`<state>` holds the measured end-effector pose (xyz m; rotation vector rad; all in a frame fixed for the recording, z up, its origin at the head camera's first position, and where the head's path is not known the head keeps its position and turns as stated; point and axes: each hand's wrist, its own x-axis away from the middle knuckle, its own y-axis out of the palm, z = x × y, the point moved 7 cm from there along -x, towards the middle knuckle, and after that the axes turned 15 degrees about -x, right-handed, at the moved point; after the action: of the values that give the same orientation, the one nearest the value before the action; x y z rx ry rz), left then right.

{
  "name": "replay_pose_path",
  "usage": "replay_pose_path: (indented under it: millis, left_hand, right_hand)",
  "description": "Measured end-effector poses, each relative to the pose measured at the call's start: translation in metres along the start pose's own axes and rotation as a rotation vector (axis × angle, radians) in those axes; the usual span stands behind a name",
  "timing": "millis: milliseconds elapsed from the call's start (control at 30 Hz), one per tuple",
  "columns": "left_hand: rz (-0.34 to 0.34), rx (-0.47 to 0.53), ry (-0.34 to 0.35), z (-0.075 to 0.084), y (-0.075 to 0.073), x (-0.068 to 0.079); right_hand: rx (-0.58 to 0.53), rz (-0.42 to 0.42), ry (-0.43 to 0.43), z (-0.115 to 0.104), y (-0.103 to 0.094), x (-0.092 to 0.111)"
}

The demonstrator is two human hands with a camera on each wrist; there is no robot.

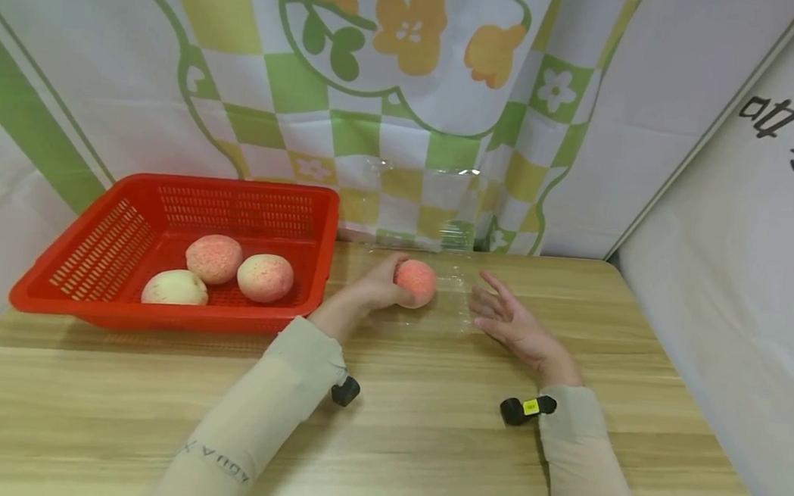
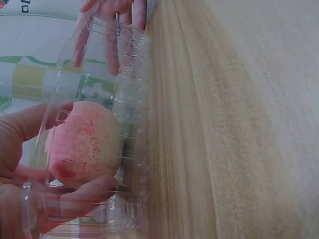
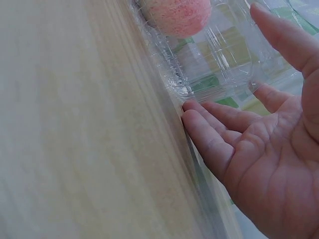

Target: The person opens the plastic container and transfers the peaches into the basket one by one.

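Observation:
A pink and cream peach is inside a clear plastic clamshell box whose lid stands raised at the back. My left hand reaches into the box and holds the peach, thumb on one side and fingers on the other, as the left wrist view shows with the peach. At the box's right side is my right hand, its fingers spread and fairly straight. In the right wrist view the fingertips are at the box's edge; whether they touch it I cannot tell.
A red plastic basket stands on the left of the wooden table, with three peaches in it. Behind the table hangs a checked, flowered curtain. White fabric walls close off the sides.

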<state>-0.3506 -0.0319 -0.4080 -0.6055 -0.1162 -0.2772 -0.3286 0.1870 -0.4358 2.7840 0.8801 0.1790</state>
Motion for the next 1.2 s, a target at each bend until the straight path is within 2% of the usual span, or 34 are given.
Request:
replay_pose_path:
  millis: [100, 400, 633, 867, 1200]
  left_hand:
    - [0.015, -0.019, 0.017, 0.0, 0.001, -0.002]
    - [0.018, 0.002, -0.011, 0.001, 0.005, -0.002]
    - [-0.027, 0.045, -0.026, 0.0, 0.014, -0.006]
    - [0.029, 0.001, 0.0, 0.002, 0.014, -0.009]
    - [0.054, -0.049, 0.038, 0.005, 0.014, -0.008]
  right_hand:
    - [-0.01, 0.002, 0.001, 0.0, 0.001, 0.001]
    - [-0.008, 0.007, 0.011, 0.0, 0.002, 0.001]
    - [-0.009, 0.007, 0.009, -0.001, 0.001, 0.001]
    - [-0.017, -0.001, 0.006, 0.0, 0.001, 0.0]
    - [-0.02, 0.002, 0.002, 0.001, 0.0, 0.0]
